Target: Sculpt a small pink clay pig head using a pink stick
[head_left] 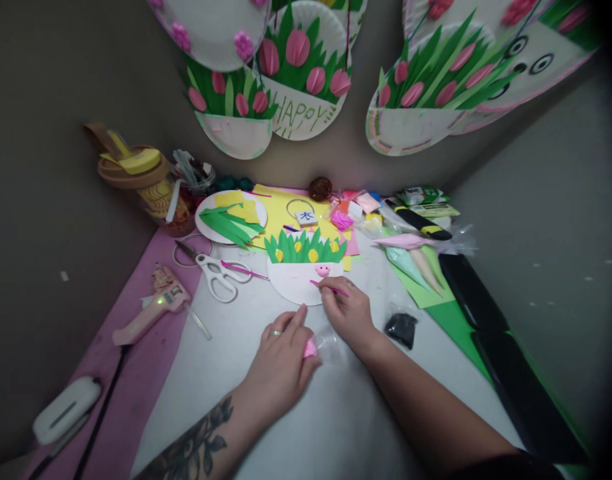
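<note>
Pink lump (310, 348) inside clear bag (330, 348).

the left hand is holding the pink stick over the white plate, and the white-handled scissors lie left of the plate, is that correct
Not quite: the head view shows the right hand holding the pink stick over the white plate, not the left hand. The white-handled scissors lie left of the plate.

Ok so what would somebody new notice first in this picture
Probably the paper plates with pink tulips across the top. Next, perhaps, the white plate craft with yellow flowers near the center, where the right hand holds a pink tool. The glue gun at left shows a green light.
</note>
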{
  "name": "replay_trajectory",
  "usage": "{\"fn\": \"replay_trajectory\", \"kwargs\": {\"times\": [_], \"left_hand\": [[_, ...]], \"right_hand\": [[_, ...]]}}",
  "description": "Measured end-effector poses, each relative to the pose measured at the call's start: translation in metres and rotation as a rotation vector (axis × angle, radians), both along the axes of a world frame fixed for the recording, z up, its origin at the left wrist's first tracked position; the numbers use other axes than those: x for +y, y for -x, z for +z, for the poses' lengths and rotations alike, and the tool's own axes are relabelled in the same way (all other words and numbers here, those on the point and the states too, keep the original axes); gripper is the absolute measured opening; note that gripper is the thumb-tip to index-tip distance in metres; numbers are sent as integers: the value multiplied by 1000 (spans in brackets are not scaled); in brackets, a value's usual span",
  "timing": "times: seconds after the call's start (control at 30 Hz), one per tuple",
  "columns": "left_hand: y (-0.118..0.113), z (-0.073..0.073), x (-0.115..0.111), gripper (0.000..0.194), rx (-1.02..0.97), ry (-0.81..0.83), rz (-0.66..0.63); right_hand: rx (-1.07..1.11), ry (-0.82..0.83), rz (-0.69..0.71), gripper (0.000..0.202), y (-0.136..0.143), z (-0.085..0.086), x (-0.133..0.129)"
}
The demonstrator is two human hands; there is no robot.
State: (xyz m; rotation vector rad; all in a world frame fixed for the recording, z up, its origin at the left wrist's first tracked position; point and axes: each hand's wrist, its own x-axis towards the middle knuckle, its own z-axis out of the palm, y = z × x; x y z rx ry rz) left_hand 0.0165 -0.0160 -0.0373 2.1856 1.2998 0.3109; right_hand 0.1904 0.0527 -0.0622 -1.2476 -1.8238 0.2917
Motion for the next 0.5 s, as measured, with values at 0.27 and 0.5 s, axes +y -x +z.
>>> {"fn": "replay_trajectory", "kwargs": {"times": [0.27,0.5], "left_hand": [[0,-1,0,18,-28,-34,11],[0,-1,0,18,-7,-9,2]], "right_hand": [[11,10,11,17,-1,-1,-1],[-4,9,21,18,0,2,-1]]}}
